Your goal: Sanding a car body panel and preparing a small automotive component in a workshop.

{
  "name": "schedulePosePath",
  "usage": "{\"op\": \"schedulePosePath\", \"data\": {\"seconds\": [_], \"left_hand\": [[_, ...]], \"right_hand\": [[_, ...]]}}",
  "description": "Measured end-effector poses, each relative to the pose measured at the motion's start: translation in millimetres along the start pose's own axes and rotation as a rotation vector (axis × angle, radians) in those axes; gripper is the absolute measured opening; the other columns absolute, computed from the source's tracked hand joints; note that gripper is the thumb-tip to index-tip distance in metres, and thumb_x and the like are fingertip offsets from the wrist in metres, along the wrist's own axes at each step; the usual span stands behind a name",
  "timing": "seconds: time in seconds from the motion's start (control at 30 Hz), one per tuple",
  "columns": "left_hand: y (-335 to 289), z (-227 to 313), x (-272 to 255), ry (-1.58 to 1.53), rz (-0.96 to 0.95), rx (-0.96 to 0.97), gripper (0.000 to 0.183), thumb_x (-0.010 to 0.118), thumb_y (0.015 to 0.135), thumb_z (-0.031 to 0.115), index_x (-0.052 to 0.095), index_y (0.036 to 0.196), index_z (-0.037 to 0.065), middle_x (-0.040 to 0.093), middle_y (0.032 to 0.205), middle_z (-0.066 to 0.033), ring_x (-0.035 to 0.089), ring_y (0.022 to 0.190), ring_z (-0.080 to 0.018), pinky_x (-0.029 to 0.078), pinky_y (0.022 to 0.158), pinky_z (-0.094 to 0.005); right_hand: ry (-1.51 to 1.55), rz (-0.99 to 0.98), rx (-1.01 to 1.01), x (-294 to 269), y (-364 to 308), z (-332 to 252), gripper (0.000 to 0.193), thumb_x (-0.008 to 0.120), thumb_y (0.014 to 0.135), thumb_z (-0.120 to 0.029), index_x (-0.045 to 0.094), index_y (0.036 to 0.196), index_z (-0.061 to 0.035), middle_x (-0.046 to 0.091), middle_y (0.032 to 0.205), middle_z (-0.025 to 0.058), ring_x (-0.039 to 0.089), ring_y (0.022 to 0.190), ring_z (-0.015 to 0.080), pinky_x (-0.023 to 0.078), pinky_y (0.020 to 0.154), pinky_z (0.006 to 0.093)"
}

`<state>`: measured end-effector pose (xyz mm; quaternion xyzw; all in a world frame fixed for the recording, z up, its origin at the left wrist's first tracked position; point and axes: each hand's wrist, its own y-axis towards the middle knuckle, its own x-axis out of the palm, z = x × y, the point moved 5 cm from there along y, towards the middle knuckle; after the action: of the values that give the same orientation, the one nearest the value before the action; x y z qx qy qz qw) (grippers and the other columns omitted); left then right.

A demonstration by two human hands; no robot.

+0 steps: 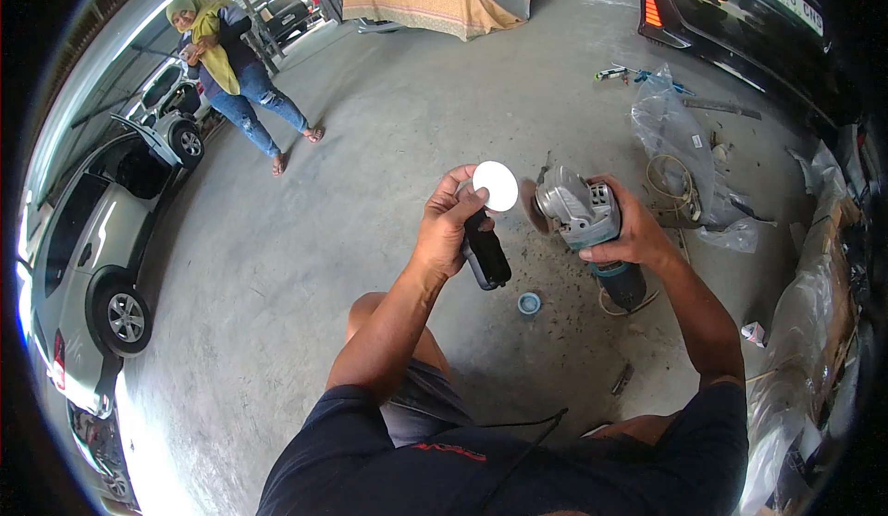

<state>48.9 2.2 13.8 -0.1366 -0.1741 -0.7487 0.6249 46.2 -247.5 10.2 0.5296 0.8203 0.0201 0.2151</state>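
Angle grinder (589, 227): clasped in right hand (635, 232), above the concrete floor (277, 313); long axis slanting back and rightward. Grinder disc (533, 207): on its left side, toward the left hand (443, 226). White disc (496, 187), black oblong object (487, 255): both gripped there. Blue ring (529, 303): on floor, below.

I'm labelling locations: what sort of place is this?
Probably a car workshop: a silver car at left, a black car at upper right, and an angle grinder in the right hand.
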Motion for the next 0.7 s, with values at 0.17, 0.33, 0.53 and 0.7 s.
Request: {"op": "schedulePosePath", "data": {"seconds": [0.17, 0.33, 0.53, 0.7], "left_hand": [[-1.0, -0.4, -5.7, 0.128, 0.032, 0.010, 0.030, 0.064, 0.087, 0.011, 0.057, 0.116, 0.010, 0.063, 0.090, -0.0010, 0.057, 0.076, -0.0092, 0.045, 0.062, -0.0242], [-4.0, -0.4, -4.4, 0.188, 0.025, 0.051, 0.030, 0.065, 0.087, 0.012, 0.058, 0.116, 0.010, 0.064, 0.088, 0.0009, 0.056, 0.076, -0.0076, 0.046, 0.061, -0.0234], [-1.5, 0.9, -2.0, 0.146, 0.026, 0.037, 0.031, 0.066, 0.087, 0.012, 0.057, 0.116, 0.010, 0.064, 0.089, 0.0017, 0.057, 0.075, -0.0076, 0.046, 0.061, -0.0227], [2.7, 4.4, -7.9, 0.100, 0.073, 0.038, 0.030, 0.065, 0.086, 0.010, 0.054, 0.114, 0.010, 0.064, 0.089, -0.0020, 0.060, 0.075, -0.0109, 0.048, 0.061, -0.0245]], "right_hand": [[0.015, 0.035, -0.054, -0.7, -0.3, -1.1, 0.091, 0.088, 0.055, -0.024, 0.042, 0.129, 0.0002, 0.056, 0.117, 0.0130, 0.053, 0.112, 0.0235, 0.038, 0.098, 0.0342], [0.033, 0.003, -0.056, -0.3, 0.2, 0.7, 0.091, 0.089, 0.055, -0.024, 0.042, 0.129, 0.0007, 0.056, 0.117, 0.0132, 0.053, 0.112, 0.0235, 0.039, 0.098, 0.0343], [0.027, -0.014, -0.054, 0.0, -1.0, 4.9, 0.092, 0.089, 0.055, -0.026, 0.041, 0.130, 0.0009, 0.056, 0.117, 0.0135, 0.053, 0.112, 0.0238, 0.038, 0.099, 0.0350], [-0.016, -0.012, -0.043, -1.5, -2.1, 6.0, 0.093, 0.089, 0.055, -0.026, 0.040, 0.130, 0.0015, 0.056, 0.117, 0.0138, 0.053, 0.112, 0.0241, 0.038, 0.099, 0.0348]]}}
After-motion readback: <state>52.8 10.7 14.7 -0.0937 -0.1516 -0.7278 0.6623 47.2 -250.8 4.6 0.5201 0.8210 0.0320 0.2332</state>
